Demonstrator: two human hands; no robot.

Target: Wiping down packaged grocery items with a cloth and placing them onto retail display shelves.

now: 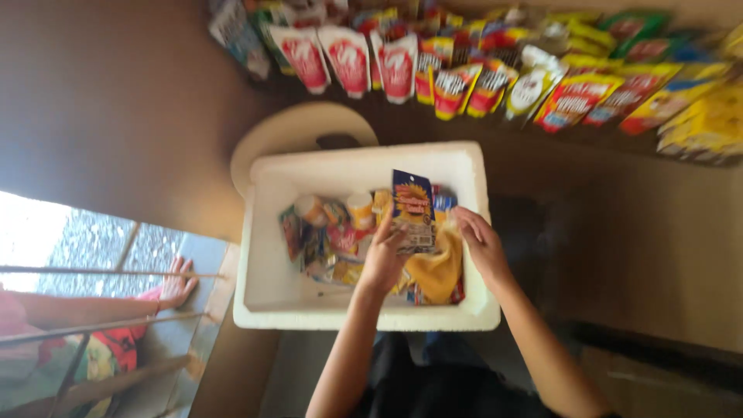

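Brown walls and a dim floor fill most of the frame, and a row of hanging snack packets (495, 70) is strung across the upper edge, red-and-white ones at the left, yellow ones at the right; the blur prevents an exact count. At the centre, a white foam box (271, 279) is seen resting on what appears to be a pale round stool (294, 131), 1 of each.

Inside the box, a jumble of small packets and pots (325, 228) is heaped; at least 2 round-lidded cups can be made out, the rest cannot be counted.

The left hand (381, 259) is closed around the lower part of 1 dark blue packet (412, 209), which is held upright above the heap, near the box's upper middle. The right hand (481, 246) is lowered at the box's right wall, its fingers curled down beside a yellow cloth or bag (441, 267); whether anything is gripped there cannot be told.

For the packet to be handled well, it would best be pinched by its flat lower edge, as it is now, so that the contents are not crushed, and lifted straight up clear of the neighbouring packets so none are dragged out with it.

At the lower left of the frame, behind bars, another person's hand (176, 282) is laid flat on a ledge.
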